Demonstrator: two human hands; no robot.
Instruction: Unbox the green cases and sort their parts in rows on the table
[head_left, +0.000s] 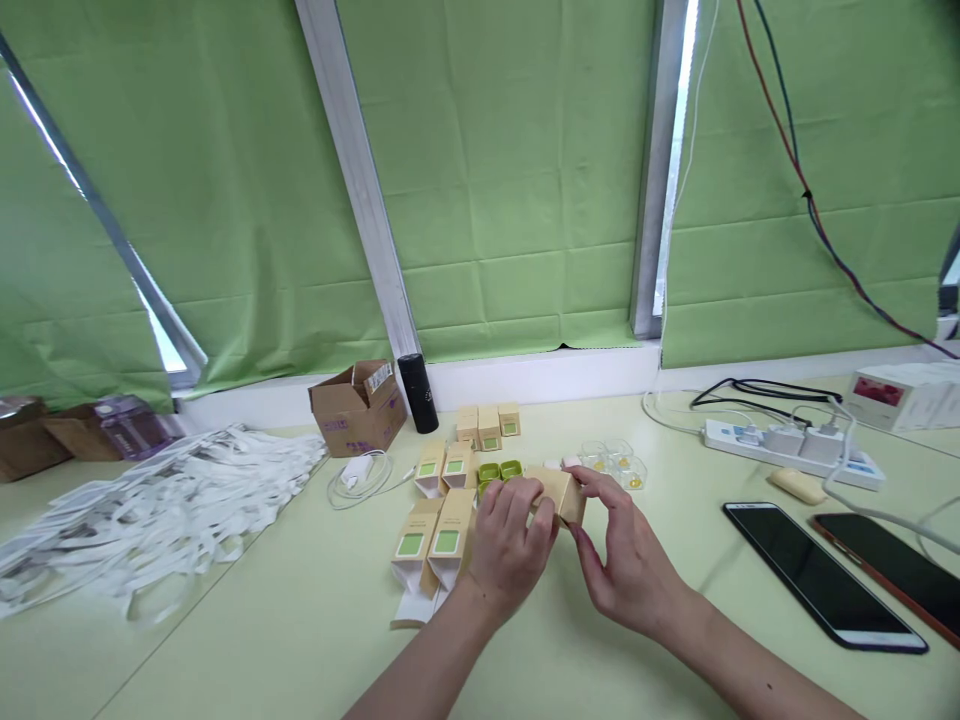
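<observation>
Both hands hold one small tan carton [564,493] just above the pale green table [315,620]. My left hand [510,545] wraps its left end with curled fingers. My right hand [626,560] pinches the right end between thumb and fingers. Left of my hands lie two open tan cartons with green windows [433,540], and two more [444,467] lie behind them. Small green containers [500,470] sit just beyond my left hand. Three closed tan cartons [489,423] stand further back. Clear little cups with yellow contents [616,462] sit beyond my right hand.
A heap of white strips [157,500] covers the left of the table. A brown cardboard box [358,408], a black cylinder [418,392] and a white charger with cable [358,472] are at the back. Two phones [821,575] and a power strip [795,442] lie on the right.
</observation>
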